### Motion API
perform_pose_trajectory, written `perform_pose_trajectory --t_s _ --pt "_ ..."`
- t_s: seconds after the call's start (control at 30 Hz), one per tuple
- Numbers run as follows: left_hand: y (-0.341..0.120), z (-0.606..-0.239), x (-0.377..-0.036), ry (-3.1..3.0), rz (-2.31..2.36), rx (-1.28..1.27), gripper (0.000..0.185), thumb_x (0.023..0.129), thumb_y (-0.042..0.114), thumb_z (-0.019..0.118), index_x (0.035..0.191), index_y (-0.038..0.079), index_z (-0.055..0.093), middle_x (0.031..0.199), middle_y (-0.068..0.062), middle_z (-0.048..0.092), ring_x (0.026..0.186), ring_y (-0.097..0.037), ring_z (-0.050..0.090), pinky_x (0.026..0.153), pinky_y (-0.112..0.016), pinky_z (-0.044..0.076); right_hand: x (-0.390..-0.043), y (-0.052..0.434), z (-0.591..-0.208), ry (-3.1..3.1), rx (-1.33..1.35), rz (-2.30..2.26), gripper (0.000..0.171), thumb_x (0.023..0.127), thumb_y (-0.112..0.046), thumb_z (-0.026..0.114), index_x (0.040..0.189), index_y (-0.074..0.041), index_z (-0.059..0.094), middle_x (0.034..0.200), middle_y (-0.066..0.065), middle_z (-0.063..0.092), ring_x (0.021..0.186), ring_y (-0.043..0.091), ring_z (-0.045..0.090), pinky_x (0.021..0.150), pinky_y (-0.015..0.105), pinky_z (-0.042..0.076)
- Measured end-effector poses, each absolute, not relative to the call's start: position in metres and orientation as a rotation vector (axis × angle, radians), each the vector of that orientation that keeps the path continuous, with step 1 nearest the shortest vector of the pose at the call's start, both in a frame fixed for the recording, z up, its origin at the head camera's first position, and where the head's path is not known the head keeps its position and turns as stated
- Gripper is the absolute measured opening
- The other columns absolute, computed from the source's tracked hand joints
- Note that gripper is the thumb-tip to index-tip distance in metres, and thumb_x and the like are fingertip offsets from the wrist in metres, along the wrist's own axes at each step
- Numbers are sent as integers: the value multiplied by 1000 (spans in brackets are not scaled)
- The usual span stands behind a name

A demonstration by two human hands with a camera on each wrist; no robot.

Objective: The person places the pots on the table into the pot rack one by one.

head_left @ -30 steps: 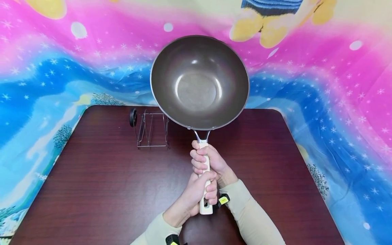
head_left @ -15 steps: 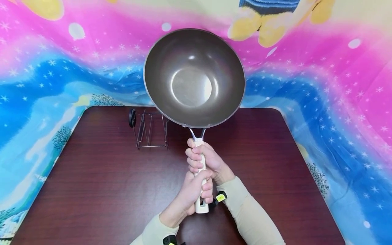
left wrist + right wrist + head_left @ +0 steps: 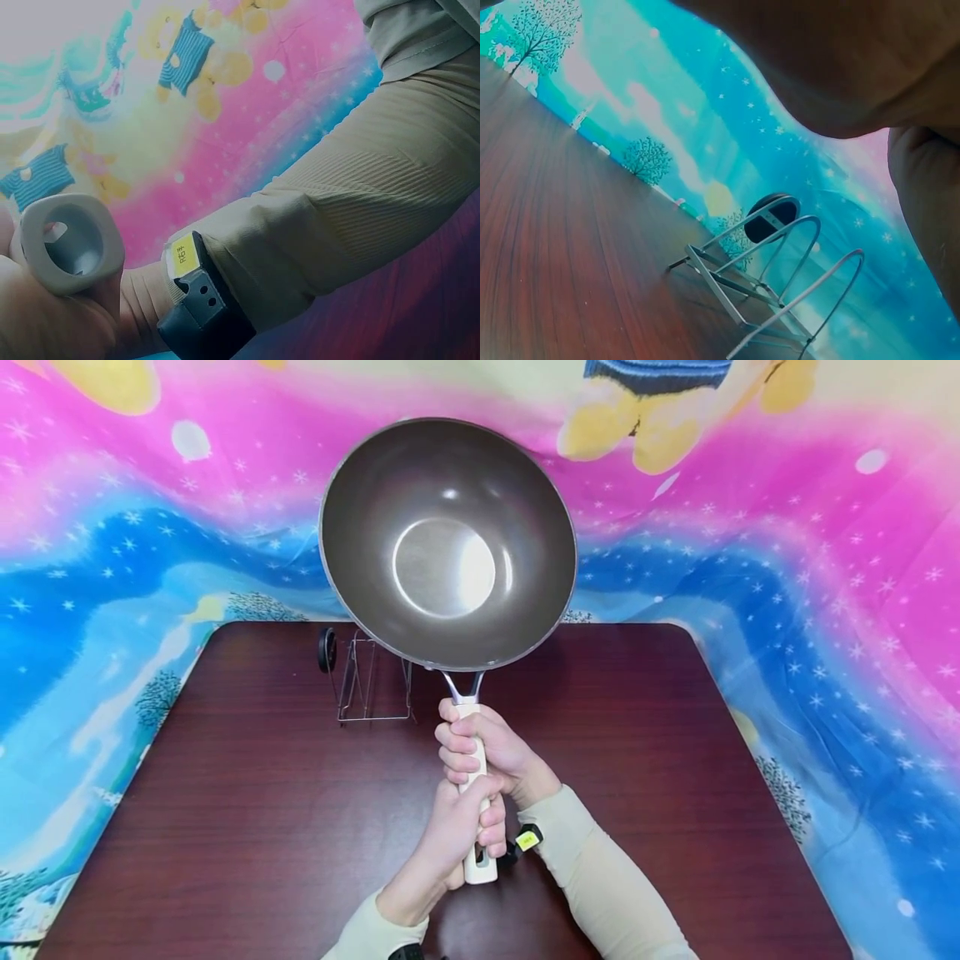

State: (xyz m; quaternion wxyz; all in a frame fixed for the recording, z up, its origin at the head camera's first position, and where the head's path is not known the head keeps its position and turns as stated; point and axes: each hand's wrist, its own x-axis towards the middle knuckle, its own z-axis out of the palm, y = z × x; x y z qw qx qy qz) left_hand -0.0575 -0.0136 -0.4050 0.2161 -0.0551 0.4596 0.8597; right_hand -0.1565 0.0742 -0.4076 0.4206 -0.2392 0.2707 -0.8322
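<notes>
Both hands hold a dark brown wok (image 3: 447, 543) by its cream handle (image 3: 476, 867), raised above the dark wooden table (image 3: 247, 827) with its inside facing me. My right hand (image 3: 480, 745) grips the handle near the metal fork. My left hand (image 3: 463, 827) grips it lower down, just above the end. In the left wrist view the handle's end with its hanging hole (image 3: 66, 244) sticks out of my left hand (image 3: 41, 319), and the right arm's beige sleeve (image 3: 352, 195) and black wristband (image 3: 202, 304) lie beside it.
A small wire rack (image 3: 372, 681) with a black round knob (image 3: 326, 648) stands on the table's far left, under the wok's left rim; the right wrist view shows the rack (image 3: 769, 281) close by. A bright patterned cloth (image 3: 787, 577) surrounds the table.
The wok has swung left and a little up, tilting its rim further over the rack. Both hands moved left with the handle, grips unchanged.
</notes>
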Motion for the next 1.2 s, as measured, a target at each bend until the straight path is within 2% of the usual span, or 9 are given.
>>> perform_pose_trajectory --t_s 0.3,0.77,1.2 --pt "-24 -401 -56 1343 2400 -172 19 94 12 54 77 9 46 53 7 36 37 -3 35 37 -19 34 -158 61 -404 686 -617 -2064 13 92 -3 41 91 -16 40 61 -7 31 49 3 45 49 20 38" --pt "-40 -396 -55 1513 2372 -252 27 93 9 56 70 7 43 53 4 38 37 -6 36 35 -21 35 -158 44 -401 653 -621 -2057 16 92 -1 36 90 -17 39 61 -8 33 48 2 44 49 20 35" --pt "-59 -394 -54 1682 2311 -304 18 92 5 53 77 4 44 53 1 39 38 -9 37 36 -22 36 -160 26 -402 670 -642 -2039 18 91 -1 33 89 -18 39 60 -9 36 49 3 45 52 22 37"
